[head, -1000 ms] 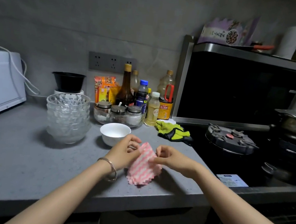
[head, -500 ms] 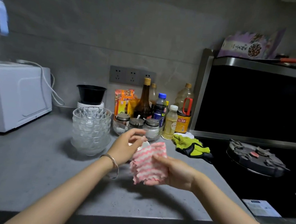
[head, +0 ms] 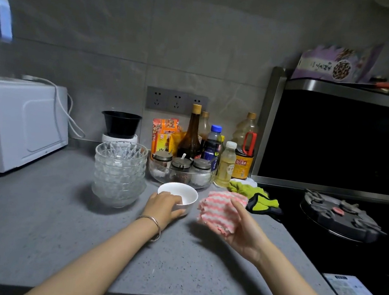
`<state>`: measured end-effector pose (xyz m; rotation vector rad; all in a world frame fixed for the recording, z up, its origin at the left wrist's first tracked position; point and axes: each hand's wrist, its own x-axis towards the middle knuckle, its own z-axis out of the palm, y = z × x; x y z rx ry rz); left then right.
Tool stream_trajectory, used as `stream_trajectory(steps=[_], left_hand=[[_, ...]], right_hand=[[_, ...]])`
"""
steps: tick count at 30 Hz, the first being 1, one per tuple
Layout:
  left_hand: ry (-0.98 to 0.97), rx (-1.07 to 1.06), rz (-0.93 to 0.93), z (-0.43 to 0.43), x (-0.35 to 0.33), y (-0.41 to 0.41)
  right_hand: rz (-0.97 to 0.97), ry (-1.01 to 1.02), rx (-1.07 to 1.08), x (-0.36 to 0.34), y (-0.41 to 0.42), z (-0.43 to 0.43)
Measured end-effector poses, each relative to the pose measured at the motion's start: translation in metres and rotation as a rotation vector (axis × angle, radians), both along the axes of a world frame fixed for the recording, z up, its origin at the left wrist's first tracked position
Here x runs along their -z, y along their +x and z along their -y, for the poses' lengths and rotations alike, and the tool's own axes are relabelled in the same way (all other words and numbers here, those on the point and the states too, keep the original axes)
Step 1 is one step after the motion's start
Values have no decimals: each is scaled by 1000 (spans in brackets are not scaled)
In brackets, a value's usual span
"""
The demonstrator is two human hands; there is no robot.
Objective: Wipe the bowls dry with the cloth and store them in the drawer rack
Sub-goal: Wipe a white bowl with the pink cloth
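A small white bowl (head: 180, 193) stands on the grey counter (head: 39, 222) in front of the condiment tray. My left hand (head: 162, 207) grips its near rim, thumb over the edge. Just right of the bowl, my right hand (head: 243, 233) holds a folded pink-and-white striped cloth (head: 219, 209) above the counter, fingers curled round it. A stack of several clear glass bowls (head: 119, 173) stands to the left of the white bowl. No drawer rack is in view.
A white microwave (head: 17, 125) sits at the far left. Bottles and a glass tray of spice jars (head: 181, 172) line the back wall. Yellow-green gloves (head: 255, 196) lie right of the cloth. A black stove (head: 339, 216) fills the right side.
My left hand has let go of the cloth and moved forward onto the white bowl's rim. My right hand now holds the cloth alone, shifted right. The view has tilted up.
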<state>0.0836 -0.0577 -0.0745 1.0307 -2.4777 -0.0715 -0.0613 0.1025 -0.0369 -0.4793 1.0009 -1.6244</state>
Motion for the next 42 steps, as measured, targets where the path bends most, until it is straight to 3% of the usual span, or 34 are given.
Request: stream_trajectory(steps=[4, 8, 13, 18, 20, 22, 24, 28, 31, 36, 39, 42], left_hand=[[81, 36, -92, 1, 1, 1], [362, 253, -495, -6, -11, 8], [577, 397, -783, -38, -44, 26], [633, 427, -1007, -75, -63, 35], [629, 394, -1070, -82, -66, 38], [621, 289, -1135, -85, -68, 41], [623, 173, -1169, -89, -68, 42], [565, 107, -1194, -96, -69, 40], [441, 85, -1191, -101, -75, 39], [552, 2, -1312, -103, -79, 41], [538, -30, -1319, -98, -81, 45], [440, 24, -1214, -96, -75, 42]], right_hand=[[6, -40, 28, -5, -2, -5], [-159, -90, 102, -10, -3, -11], [-476, -312, 192, -32, 15, -15], [-1098, -510, 187, -37, 58, -7], [-1296, -574, 245, -28, 71, -3], [-1321, -604, 329, -24, 81, -4], [-1364, -589, 437, -24, 89, -3], [-1662, -513, 609, -27, 104, 2], [-1587, -496, 534, -34, 101, 5], [-1014, -513, 359, -36, 94, 3], [-1160, -543, 353, -20, 104, -7], [-1623, -570, 491, -14, 109, -4]])
